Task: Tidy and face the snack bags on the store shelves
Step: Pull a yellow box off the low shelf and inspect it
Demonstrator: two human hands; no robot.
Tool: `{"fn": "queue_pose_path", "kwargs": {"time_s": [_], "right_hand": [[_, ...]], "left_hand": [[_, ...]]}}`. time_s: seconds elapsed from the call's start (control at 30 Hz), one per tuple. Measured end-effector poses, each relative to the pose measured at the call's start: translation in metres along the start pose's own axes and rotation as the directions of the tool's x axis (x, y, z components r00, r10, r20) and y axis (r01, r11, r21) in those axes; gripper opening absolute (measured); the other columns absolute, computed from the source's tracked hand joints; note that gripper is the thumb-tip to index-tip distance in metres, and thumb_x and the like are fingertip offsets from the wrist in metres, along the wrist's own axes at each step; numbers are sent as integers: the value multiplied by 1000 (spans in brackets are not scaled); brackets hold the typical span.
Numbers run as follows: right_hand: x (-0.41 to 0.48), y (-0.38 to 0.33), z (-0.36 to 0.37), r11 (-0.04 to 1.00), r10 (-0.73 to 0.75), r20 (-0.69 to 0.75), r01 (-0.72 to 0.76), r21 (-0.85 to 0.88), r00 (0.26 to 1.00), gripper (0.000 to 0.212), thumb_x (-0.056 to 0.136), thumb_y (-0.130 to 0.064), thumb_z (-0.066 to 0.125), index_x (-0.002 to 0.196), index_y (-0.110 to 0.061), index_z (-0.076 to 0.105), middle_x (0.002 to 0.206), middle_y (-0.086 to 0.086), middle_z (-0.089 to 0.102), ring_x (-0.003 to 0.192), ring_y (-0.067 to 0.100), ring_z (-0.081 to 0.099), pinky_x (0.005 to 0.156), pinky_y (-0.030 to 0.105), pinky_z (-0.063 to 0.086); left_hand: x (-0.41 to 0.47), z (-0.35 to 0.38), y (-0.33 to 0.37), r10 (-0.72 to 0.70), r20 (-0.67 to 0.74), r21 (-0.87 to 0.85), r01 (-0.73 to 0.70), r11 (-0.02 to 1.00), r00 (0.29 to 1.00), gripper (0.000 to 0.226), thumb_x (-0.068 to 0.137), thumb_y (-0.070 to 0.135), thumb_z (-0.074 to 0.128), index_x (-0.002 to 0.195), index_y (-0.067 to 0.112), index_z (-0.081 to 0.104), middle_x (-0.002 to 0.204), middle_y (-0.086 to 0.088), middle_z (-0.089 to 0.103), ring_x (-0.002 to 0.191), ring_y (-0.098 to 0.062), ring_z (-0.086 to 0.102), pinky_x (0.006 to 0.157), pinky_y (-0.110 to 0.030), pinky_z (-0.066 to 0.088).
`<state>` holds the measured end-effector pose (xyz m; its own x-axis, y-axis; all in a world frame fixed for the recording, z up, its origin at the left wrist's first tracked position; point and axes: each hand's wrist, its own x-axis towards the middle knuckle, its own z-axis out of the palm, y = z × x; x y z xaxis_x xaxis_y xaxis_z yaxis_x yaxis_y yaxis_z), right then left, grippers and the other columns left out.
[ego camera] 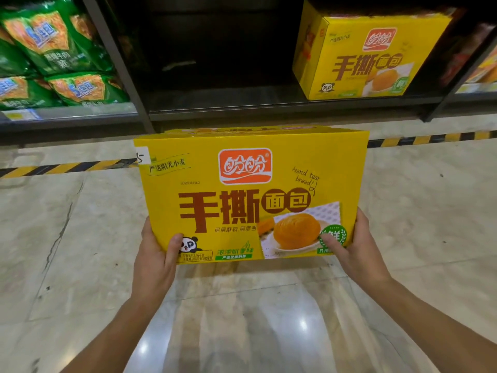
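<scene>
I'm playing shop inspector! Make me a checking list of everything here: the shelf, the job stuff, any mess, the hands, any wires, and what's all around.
Surface: dark shelf; the shelved bread box stands at its right end, front facing out.
Job's things: held bread box, yellow, upright above the floor, front toward the camera; green snack bags piled on the shelf to the left.
Clutter: nothing seen.
Grippers: left hand and right hand grip the held bread box at its lower corners, thumbs on the front.
Cables: nothing seen.
Surroundings: shiny tiled floor; yellow-and-black striped tape along the foot of the shelves.
</scene>
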<state>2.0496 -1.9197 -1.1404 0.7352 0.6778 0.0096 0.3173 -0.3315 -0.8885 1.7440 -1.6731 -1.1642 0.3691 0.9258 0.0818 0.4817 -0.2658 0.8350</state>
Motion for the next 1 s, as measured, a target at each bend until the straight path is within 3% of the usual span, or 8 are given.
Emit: {"fn": "queue_pose_path", "kwargs": {"time_s": [0.1,0.23,0.47,0.67,0.8,0.87,0.93,1.0], "right_hand": [[-1,5,1,999,47,4,-47,-5,999,79,79,-37,80,143,-40,34,120,-38,55,102,-15,64,75,11,56],[-7,17,11,990,119,18,-117,-83,993,92,78,-28,90,149,-23,33,121,-19,60,102,-3,66,73,12,52],[3,39,29,945,232,-15,-229,-235,972,87,77,-32,92,140,-9,37,116,7,69,103,31,67,73,35,45],[15,45,35,931,282,-8,-276,-239,959,83,82,-31,89,143,-12,36,117,8,73,107,34,70,74,34,44],[24,35,32,942,304,73,-289,-171,950,81,85,-36,86,146,-17,36,107,-9,68,111,27,67,78,31,43],[26,27,24,961,277,122,-274,-42,953,90,80,-51,85,150,-25,35,116,-17,66,116,17,66,88,33,48],[26,16,15,957,253,117,-266,113,960,90,76,-69,79,149,-39,34,130,-19,63,121,9,64,96,39,53],[23,-3,8,940,222,96,-240,242,970,72,80,-77,68,139,-47,40,130,-21,63,121,8,64,94,46,59]], "left_hand": [[0,1,-7,-28,25,32,27,999,999,68,99,63,51,155,32,29,129,7,61,103,-21,64,79,-38,50],[0,1,-17,-120,99,99,111,989,988,60,100,42,59,148,12,40,118,2,63,108,-32,66,74,-36,44],[2,8,-40,-190,146,208,158,965,971,60,89,49,75,130,14,50,116,-9,77,106,-35,74,81,-45,58],[10,20,-43,-250,130,250,212,945,959,58,90,40,80,131,9,54,114,-15,78,109,-39,73,79,-40,51],[27,19,-33,-307,160,215,271,938,938,60,89,35,83,136,10,54,120,-15,76,116,-38,70,86,-41,51],[30,14,-27,-322,193,184,288,940,927,64,86,34,86,138,15,54,127,-9,74,123,-32,67,95,-43,53],[29,8,-13,-308,209,6,314,949,928,72,80,32,91,140,22,53,130,0,71,123,-21,65,99,-44,52],[26,0,15,-274,196,-256,319,912,942,73,76,36,85,140,28,53,127,10,69,117,-7,64,96,-39,51]]}}
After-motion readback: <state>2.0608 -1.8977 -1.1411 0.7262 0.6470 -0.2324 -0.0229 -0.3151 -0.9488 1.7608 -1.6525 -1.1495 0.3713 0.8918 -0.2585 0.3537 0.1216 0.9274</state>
